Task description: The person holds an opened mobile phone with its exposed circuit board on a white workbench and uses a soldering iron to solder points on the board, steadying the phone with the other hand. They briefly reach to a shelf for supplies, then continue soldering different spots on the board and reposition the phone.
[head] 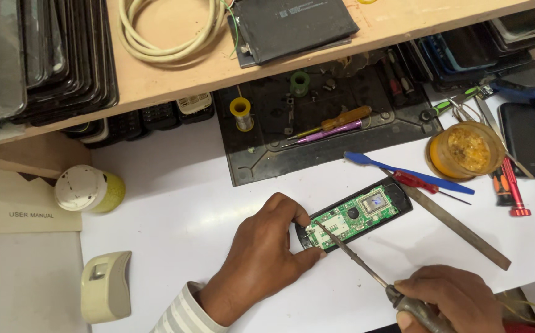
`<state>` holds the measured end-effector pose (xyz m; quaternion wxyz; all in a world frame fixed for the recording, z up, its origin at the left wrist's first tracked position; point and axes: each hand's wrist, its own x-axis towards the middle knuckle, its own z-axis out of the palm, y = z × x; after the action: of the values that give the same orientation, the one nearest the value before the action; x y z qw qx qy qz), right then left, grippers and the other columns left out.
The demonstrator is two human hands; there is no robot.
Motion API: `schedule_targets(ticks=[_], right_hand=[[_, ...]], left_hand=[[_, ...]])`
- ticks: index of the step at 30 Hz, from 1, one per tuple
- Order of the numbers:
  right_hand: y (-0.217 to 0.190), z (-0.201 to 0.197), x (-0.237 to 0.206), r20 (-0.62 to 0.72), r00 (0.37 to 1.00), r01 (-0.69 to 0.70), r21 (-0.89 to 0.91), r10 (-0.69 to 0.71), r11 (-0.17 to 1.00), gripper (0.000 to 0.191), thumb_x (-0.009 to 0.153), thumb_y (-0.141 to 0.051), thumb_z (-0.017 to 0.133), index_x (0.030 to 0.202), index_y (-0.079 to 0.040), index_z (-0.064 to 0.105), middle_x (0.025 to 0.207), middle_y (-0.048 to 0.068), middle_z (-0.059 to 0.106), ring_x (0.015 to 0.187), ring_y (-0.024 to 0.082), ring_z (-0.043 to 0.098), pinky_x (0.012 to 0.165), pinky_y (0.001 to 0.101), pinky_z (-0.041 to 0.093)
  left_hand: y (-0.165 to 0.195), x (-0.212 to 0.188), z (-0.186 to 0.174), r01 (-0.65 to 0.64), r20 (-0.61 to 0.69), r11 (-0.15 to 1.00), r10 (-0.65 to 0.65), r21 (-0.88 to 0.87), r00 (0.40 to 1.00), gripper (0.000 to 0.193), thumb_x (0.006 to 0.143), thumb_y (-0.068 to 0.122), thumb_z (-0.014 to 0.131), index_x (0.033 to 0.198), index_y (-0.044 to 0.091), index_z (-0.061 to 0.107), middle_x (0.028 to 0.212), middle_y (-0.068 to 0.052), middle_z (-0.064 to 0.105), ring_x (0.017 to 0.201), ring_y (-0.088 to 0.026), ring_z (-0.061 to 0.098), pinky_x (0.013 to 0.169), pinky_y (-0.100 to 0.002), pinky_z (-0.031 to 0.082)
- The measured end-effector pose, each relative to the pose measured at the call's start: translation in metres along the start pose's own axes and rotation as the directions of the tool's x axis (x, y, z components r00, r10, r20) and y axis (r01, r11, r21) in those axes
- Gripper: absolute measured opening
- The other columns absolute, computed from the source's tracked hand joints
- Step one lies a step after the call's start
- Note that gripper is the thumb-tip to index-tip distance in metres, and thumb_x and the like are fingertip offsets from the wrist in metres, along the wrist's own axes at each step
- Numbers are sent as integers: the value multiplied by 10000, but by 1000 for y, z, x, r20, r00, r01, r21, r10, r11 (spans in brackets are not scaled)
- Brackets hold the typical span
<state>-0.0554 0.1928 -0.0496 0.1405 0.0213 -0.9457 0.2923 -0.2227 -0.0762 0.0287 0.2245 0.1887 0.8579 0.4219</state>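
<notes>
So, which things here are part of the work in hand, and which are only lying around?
In use:
left hand
right hand
thin metal-tipped tool
black opened phone with green circuit board

Lying about:
blue plastic pry tool
flat metal file
round amber paste jar
coiled cream cable
small white-lidded yellow jar

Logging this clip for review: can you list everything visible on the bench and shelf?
opened handset: 1, black shell, green board exposed, bench centre
screwdriver: 1, metal shaft, tip on the board
metal file: 1, grey, right of handset
pry tool: 1, blue, above handset
small drivers: several, red, right
paste jar: 1, amber, right
black tray: 1, holds tools and solder spools
coiled cable: 1, cream, shelf
stacked phones: many, dark, shelf left
capped tub: 1, white and yellow, left
left hand: steadies handset
right hand: grips screwdriver
</notes>
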Motion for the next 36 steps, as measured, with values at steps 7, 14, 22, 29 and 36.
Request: schedule_targets(ticks=[7,14,22,29,36], right_hand=[[-9,-7,9,50,999,-1,41,-1,999,321,776,-440,827,913,-164,736,794,54,753,724,174,727,668,315,601],[-24,-15,21,2,999,-43,154,44,987,214,821,-309,803,908,-131,722,753,24,775,666,119,722,541,240,527],[-39,-14,22,-18,963,-267,106,270,958,190,769,-242,821,850,-94,734,739,45,721,565,140,665,466,268,470],[-64,-4,18,-157,985,-64,62,73,996,159,763,-227,801,829,-111,714,719,57,729,639,136,682,619,263,538],[-74,0,20,-169,983,-51,84,65,995,161,756,-220,801,831,-108,712,684,43,713,621,142,673,607,281,525]], left_hand=[[0,-1,0,-2,2,1000,2,12,1000,394,667,157,887,940,43,626,971,-78,613,567,-187,618,552,-358,508],[-3,-3,0,-70,-29,997,71,13,997,392,671,154,887,939,34,628,967,-89,618,579,-207,614,567,-370,503],[-5,-5,2,-101,-53,995,102,13,993,396,670,155,884,940,31,622,976,-96,618,632,-228,641,603,-387,518],[-3,-7,2,-43,-21,999,43,32,999,404,671,171,881,950,42,619,970,-88,614,616,-238,644,584,-394,516],[-1,-7,2,-57,-29,997,58,44,998,412,666,172,890,952,35,626,974,-95,619,618,-231,642,582,-387,514]])
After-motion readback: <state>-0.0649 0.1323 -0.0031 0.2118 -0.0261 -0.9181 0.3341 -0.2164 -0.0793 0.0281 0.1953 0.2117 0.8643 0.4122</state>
